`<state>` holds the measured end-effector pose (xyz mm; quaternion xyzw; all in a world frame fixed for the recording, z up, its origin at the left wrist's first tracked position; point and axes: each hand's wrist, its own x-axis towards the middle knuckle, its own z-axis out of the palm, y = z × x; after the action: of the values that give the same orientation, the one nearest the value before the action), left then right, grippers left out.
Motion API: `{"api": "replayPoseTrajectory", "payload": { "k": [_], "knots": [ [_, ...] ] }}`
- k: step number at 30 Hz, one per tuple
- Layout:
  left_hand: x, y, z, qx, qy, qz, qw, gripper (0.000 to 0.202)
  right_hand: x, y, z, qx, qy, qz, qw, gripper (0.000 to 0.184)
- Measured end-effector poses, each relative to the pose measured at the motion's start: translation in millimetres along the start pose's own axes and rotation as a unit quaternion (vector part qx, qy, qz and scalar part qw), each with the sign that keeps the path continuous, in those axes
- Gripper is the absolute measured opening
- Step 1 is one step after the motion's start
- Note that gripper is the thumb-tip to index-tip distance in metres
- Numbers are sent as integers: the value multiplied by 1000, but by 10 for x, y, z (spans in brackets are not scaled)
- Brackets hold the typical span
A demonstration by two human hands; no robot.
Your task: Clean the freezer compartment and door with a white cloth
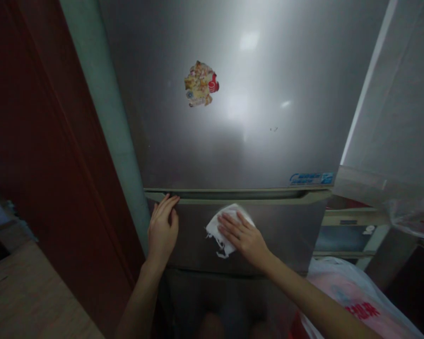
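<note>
A silver refrigerator (183, 150) stands in front of me, with a middle drawer (289, 235) below its large upper door. My right hand (245, 238) holds a white cloth (229, 214) under its fingers, pressed against the drawer front. The cloth's lower left edge is ragged, with loose threads. At the drawer's upper left corner rests my left hand (163, 226), open, its fingertips on the rim by the handle recess (233, 194). A torn food sticker (201, 84) and a blue label (311, 178) are on the upper door.
A dark red wooden door (56, 141) stands close on the left, beside a pale green wall strip (106, 94). A plastic bag (360, 292) with red print lies low on the right. Behind it is a light-coloured cabinet or appliance (346, 235).
</note>
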<state>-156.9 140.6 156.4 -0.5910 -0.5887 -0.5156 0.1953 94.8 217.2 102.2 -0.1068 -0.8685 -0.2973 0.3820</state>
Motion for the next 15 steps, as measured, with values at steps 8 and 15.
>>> {"api": "replayPoseTrajectory", "payload": {
  "k": [8, 15],
  "knots": [
    [-2, -30, 8, 2, -1, 2, 1000, 35, -181, -251, 219, 1, 11, 42, 999, 38],
    [-7, -53, 4, 14, -11, 6, 1000, 34, -1303, -667, 529, 39, -86, -10, 995, 32]
  ]
}}
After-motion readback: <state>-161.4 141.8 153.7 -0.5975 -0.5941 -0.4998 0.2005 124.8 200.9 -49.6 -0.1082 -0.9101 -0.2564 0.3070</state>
